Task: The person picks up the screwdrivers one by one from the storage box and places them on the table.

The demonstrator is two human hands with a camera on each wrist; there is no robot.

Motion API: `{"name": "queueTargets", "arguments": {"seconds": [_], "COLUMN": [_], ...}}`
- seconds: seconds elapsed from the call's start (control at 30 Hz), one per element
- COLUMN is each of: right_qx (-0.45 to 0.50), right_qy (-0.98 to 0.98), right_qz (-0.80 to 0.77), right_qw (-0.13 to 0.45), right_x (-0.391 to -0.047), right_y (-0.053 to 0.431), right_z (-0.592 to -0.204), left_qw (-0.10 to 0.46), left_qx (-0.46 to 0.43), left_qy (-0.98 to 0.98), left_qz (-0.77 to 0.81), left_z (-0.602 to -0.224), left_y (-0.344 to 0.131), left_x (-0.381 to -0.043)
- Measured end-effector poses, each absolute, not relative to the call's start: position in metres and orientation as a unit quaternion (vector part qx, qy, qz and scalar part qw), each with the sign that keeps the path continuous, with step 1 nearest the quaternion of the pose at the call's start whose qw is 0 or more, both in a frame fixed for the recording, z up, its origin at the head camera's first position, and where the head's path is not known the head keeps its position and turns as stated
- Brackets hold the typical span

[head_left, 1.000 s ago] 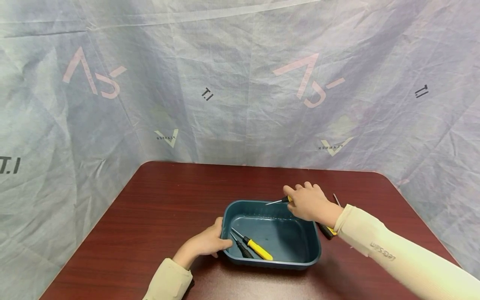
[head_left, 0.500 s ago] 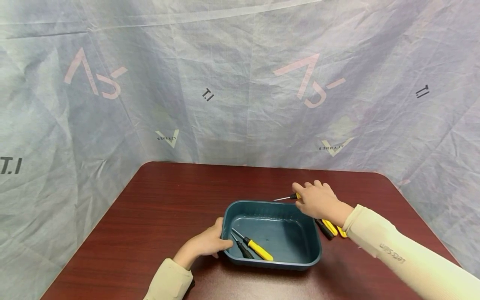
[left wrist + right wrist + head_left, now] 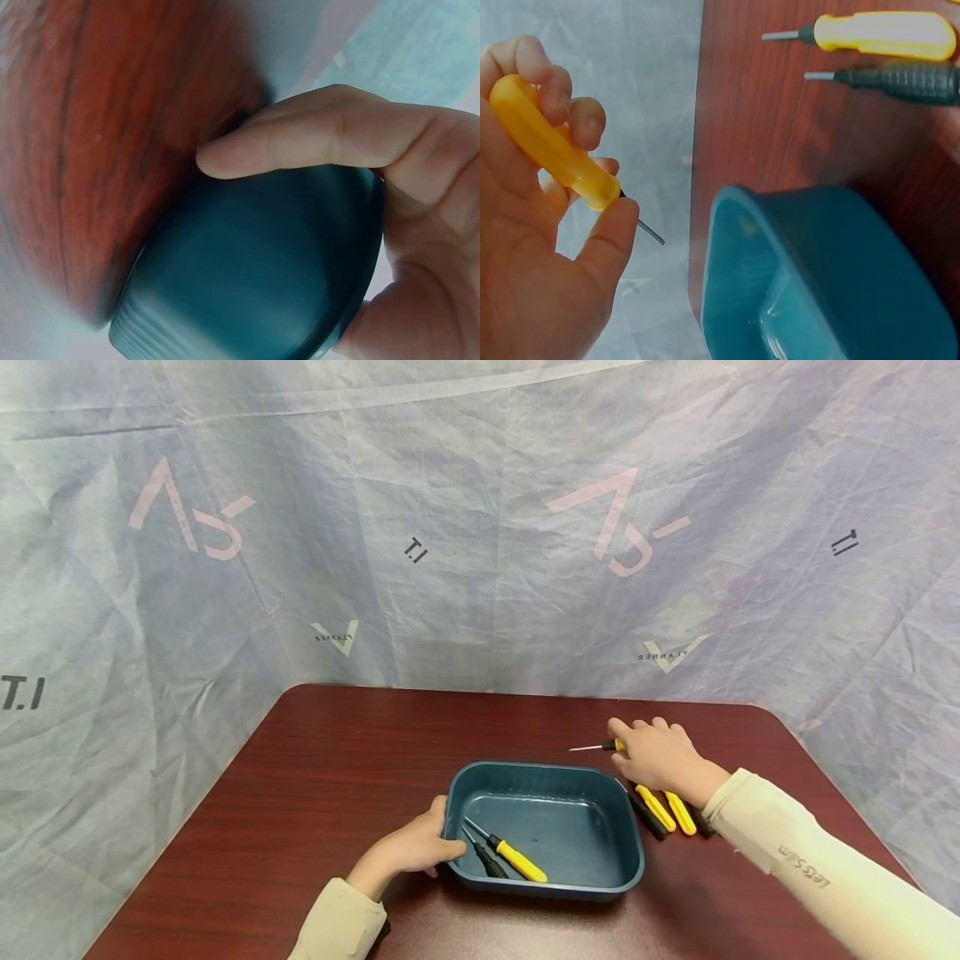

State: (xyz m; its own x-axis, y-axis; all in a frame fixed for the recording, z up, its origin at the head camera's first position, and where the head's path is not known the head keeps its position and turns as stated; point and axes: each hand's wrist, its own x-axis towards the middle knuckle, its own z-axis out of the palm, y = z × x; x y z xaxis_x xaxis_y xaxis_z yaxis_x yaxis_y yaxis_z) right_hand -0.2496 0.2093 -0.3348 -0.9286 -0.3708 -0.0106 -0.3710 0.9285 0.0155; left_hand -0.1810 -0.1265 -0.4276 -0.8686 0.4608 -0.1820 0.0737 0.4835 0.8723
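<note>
A dark teal plastic bin (image 3: pixel 551 888) stands on the table. My left hand (image 3: pixel 416 843) grips its left wall, thumb over the rim and fingers along the outside, as the left wrist view (image 3: pixel 255 262) also shows. Inside the bin, at the left, lie a yellow-handled screwdriver (image 3: pixel 521 862) and a black-handled screwdriver (image 3: pixel 487 860). Above the table, beyond the bin's far right corner, my right hand (image 3: pixel 660 756) holds another yellow-handled screwdriver (image 3: pixel 562 154), its fingers curled round the handle. The metal shaft of this screwdriver points left in the head view.
Right of the bin, several screwdrivers lie side by side on the dark red wooden table (image 3: pixel 345 752), with yellow handles (image 3: pixel 681 814) and black handles (image 3: pixel 648 817). A dark object (image 3: pixel 381 935) shows beside the left sleeve. A grey printed sheet (image 3: pixel 480 527) hangs behind the table.
My right hand has moved right and slightly away with its screwdriver, from over the bin's far rim to beyond its far right corner, uncovering more screwdrivers on the table. The left hand and bin stay put.
</note>
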Motion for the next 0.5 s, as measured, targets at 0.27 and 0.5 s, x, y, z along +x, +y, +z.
{"name": "queueTargets", "arguments": {"seconds": [0.27, 0.5], "right_qx": [-0.171, -0.155], "right_qy": [0.985, 0.987], "right_qz": [0.008, 0.002], "right_qw": [0.019, 0.033], "right_x": [-0.252, -0.254], "right_y": [0.224, 0.235], "right_z": [-0.336, -0.337], "left_qw": [0.203, 0.2], "left_qx": [0.157, 0.155], "left_qy": [0.838, 0.841], "left_qz": [0.481, 0.478], "left_z": [-0.427, -0.429], "left_y": [-0.126, -0.127], "left_x": [-0.181, -0.182]}}
